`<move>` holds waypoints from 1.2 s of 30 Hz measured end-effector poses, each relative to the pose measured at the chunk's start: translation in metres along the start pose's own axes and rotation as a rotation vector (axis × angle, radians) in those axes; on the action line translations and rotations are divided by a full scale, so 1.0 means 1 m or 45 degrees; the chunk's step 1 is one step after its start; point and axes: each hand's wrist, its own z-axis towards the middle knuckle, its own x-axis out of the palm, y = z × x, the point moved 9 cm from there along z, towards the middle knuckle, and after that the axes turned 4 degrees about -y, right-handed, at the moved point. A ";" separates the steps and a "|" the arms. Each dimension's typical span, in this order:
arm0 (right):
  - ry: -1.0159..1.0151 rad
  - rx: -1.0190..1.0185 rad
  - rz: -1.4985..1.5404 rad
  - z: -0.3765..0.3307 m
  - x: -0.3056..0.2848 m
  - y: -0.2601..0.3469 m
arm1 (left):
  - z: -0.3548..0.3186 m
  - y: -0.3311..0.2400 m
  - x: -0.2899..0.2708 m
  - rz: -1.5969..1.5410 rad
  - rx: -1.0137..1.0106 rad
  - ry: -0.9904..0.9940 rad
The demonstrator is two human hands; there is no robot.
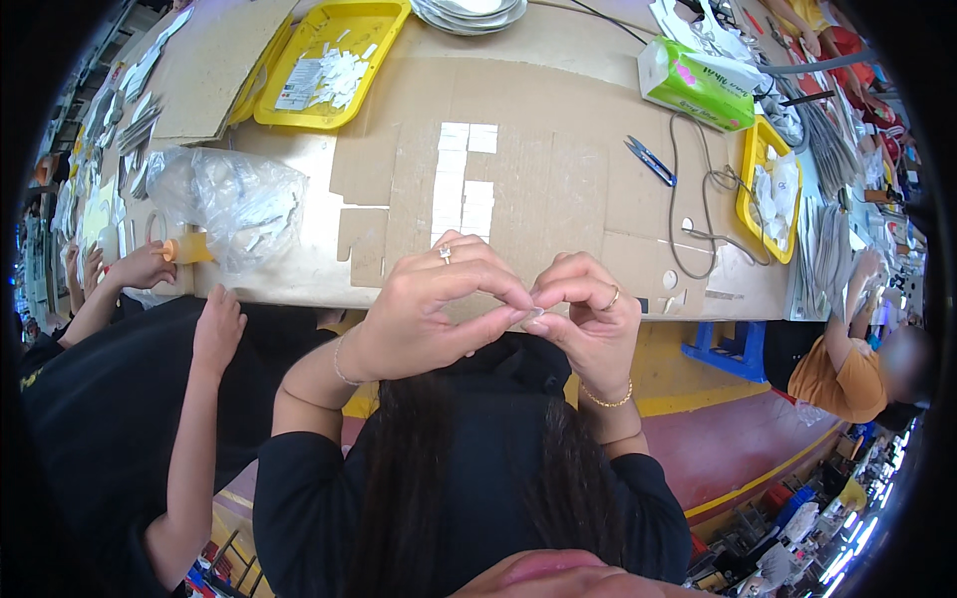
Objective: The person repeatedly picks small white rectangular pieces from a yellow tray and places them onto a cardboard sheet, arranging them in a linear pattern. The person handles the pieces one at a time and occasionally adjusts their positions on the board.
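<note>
Both my hands meet above the near edge of the cardboard-covered table. My left hand (424,309) pinches a small pale piece (533,313) between thumb and forefinger. From the other side, my right hand (595,324) grips the same piece with its thumb and forefinger. Mostly hidden by fingertips, the piece is too small to name. Just beyond the hands, several small white rectangular labels (449,184) lie in two columns on the cardboard (558,179).
Yellow trays hold white slips at the far left (267,108) and white pieces at the right (746,204). Blue-handled thread snips (653,162), a green tissue pack (698,85) and a clear plastic bag (229,199) lie around. A co-worker's hand (145,267) holds an orange-yellow bottle (187,249).
</note>
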 end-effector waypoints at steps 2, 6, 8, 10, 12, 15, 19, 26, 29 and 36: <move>0.008 -0.021 -0.036 0.001 0.001 0.002 | 0.000 -0.001 0.000 -0.003 0.004 0.007; -0.011 -0.051 -0.107 0.000 0.000 0.008 | -0.001 -0.006 -0.002 0.043 0.042 0.009; -0.016 -0.077 -0.168 0.000 0.001 0.012 | -0.002 -0.010 -0.002 0.061 0.064 0.016; -0.015 -0.127 -0.206 0.000 0.002 0.017 | -0.002 -0.013 -0.002 0.065 0.095 0.029; -0.009 -0.197 -0.230 0.000 0.003 0.023 | -0.002 -0.016 -0.001 0.076 0.112 0.044; 0.021 -0.268 -0.271 -0.001 0.004 0.029 | -0.003 -0.018 -0.001 0.068 0.118 0.057; 0.030 -0.299 -0.254 -0.002 0.005 0.033 | -0.003 -0.021 0.000 0.061 0.140 0.059; 0.016 -0.324 -0.258 -0.004 0.002 0.036 | -0.002 -0.021 0.005 0.055 0.140 0.152; 0.006 -0.337 -0.276 -0.005 0.001 0.037 | -0.002 -0.021 0.006 0.050 0.139 0.158; 0.011 -0.334 -0.290 -0.005 -0.001 0.036 | -0.002 -0.021 0.008 0.048 0.150 0.150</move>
